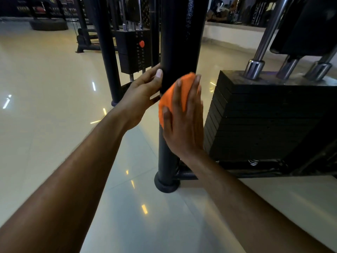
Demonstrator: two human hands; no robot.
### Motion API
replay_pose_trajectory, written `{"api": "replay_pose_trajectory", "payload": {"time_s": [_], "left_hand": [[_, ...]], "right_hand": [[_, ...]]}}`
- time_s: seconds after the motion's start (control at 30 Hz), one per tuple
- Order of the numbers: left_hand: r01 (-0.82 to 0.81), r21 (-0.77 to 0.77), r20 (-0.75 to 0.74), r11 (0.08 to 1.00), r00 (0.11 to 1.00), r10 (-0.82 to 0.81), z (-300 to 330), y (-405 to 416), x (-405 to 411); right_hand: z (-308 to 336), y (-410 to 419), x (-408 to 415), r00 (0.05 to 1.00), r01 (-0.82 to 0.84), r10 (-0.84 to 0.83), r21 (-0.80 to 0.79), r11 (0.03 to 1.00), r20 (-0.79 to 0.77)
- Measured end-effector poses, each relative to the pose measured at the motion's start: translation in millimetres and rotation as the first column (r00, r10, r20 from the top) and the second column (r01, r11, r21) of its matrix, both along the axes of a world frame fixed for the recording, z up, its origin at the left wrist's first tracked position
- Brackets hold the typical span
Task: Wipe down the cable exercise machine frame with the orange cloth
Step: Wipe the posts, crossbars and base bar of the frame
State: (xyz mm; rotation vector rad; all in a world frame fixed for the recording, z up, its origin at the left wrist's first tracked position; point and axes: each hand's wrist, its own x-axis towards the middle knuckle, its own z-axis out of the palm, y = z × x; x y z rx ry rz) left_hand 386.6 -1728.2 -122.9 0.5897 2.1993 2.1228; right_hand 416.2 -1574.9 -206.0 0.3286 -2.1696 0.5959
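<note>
A thick black upright post of the cable machine frame stands in the middle of the view, ending in a round foot on the floor. My right hand presses the orange cloth flat against the front of this post with straight fingers. My left hand grips the post from its left side, thumb on the front, fingers hidden behind it.
A black weight stack with chrome guide rods sits right of the post. A second weight stack with a red pin and more black uprights stand behind on the left. Glossy tiled floor spreads left and near.
</note>
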Motion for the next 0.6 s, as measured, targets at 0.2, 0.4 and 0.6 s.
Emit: {"api": "replay_pose_trajectory", "payload": {"time_s": [0.2, 0.4, 0.6], "left_hand": [[0.010, -0.019, 0.019, 1.000, 1.000, -0.009, 7.7, -4.3, -1.6], [0.002, 0.003, 0.012, 1.000, 1.000, -0.002, 3.8, -3.1, -0.6], [0.007, 0.016, -0.009, 1.000, 1.000, -0.007, 0.0, -3.1, -1.2]], "right_hand": [[39.5, 2.1, -4.4, 0.994, 0.065, -0.067, -0.019, 0.998, -0.091], [-1.4, 8.7, 2.4, 0.999, 0.036, -0.036, 0.044, 0.998, 0.003], [18.8, -9.6, -6.4, 0.996, 0.010, -0.021, -0.127, 0.992, -0.083]]}}
